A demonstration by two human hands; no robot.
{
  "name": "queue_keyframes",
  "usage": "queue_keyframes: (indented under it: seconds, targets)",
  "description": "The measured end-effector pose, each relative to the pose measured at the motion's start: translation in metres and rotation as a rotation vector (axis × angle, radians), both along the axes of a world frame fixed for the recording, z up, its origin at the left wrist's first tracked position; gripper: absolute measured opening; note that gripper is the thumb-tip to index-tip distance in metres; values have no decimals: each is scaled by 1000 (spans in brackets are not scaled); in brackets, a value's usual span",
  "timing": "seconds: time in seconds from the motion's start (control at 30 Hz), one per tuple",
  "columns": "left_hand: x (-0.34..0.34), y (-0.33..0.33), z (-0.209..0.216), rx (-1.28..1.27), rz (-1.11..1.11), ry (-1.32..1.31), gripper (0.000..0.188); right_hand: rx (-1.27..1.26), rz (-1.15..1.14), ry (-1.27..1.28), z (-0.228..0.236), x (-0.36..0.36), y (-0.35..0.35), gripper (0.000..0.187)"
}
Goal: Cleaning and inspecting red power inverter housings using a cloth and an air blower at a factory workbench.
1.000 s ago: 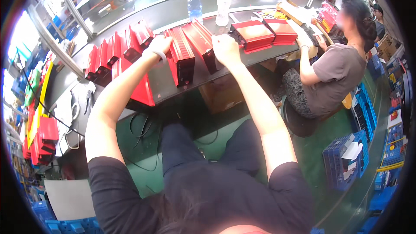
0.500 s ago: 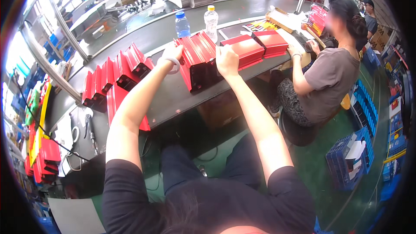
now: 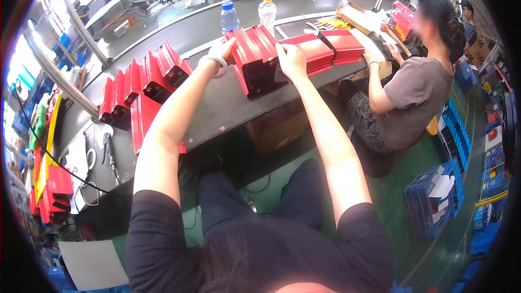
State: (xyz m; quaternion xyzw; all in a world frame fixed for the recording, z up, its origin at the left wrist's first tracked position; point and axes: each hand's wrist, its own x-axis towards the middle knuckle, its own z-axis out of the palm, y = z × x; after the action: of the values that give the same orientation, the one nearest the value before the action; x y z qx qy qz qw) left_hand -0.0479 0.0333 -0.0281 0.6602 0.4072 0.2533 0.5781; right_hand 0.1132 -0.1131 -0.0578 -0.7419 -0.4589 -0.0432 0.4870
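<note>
Both of my hands hold a stack of long red ribbed panels (image 3: 254,49) with black ends, over the dark workbench. My left hand (image 3: 221,52), with a pale band at the wrist, is closed on the stack's left side. Closed on its right side is my right hand (image 3: 293,61); some of those fingers are hidden behind the panels. Just right of that hand lie two more red panel stacks, one nearer (image 3: 317,54) and one farther (image 3: 344,46). Several separate red panels (image 3: 151,76) stand in a row left of my left forearm.
A blue-capped bottle (image 3: 229,17) and a yellow-capped bottle (image 3: 267,13) stand behind my stack. To the right a co-worker (image 3: 415,87) sits with hands by the far stack. A cabled hand tool (image 3: 110,149) lies at the bench's left. Blue crates (image 3: 431,201) stand on the floor at right.
The held stack has shifted slightly right and away from me, along with both hands. My view has also tilted a little, so the whole bench appears higher.
</note>
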Motion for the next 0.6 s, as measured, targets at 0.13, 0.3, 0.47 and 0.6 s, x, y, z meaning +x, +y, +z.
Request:
queue_keyframes:
  seconds: [0.13,0.3,0.47,0.6]
  targets:
    - [-1,-2,-2,-32,-30,-34,33,-16,34,37,0,2,1,40]
    - [-10,1,-6,1,-29,-59,44,132,-24,70,-6,-2,3,39]
    - [-30,-49,9,174,-28,53,66,411,0,180,-12,12,-20,27]
    - [-98,-130,24,387,-196,133,54,431,297,510,27,-43,-38,17]
